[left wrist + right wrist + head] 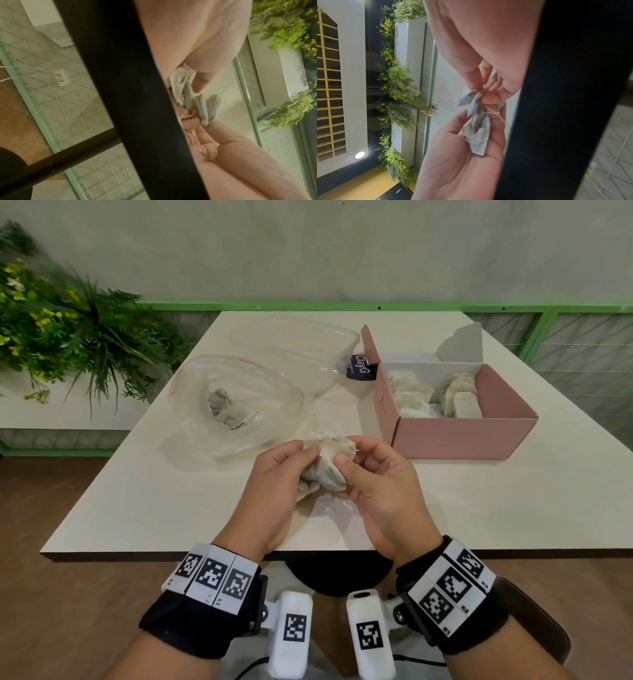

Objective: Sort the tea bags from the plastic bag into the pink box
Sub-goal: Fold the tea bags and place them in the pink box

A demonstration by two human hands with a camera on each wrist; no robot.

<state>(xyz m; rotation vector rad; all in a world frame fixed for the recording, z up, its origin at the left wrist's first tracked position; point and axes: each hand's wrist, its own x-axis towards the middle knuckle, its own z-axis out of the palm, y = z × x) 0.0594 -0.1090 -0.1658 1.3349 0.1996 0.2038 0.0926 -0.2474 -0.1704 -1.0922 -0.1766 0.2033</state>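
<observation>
Both hands hold a clump of pale tea bags [325, 465] with tangled strings just above the table's near part. My left hand [274, 474] cradles the clump from the left, and my right hand [373, 474] pinches it from the right with thumb and fingers. The wrist views show the bags [192, 98] [476, 121] between the fingertips. A clear plastic bag [236, 402] lies open to the left with a few tea bags [227, 409] inside. The open pink box [455, 436] stands to the right, holding several tea bags [414, 395].
A clear plastic container [298, 347] and a dark purple packet [359, 368] sit behind the bag, next to the box. Green plants [61, 330] stand off the table at the left. The white table [171, 508] ends just in front of my wrists.
</observation>
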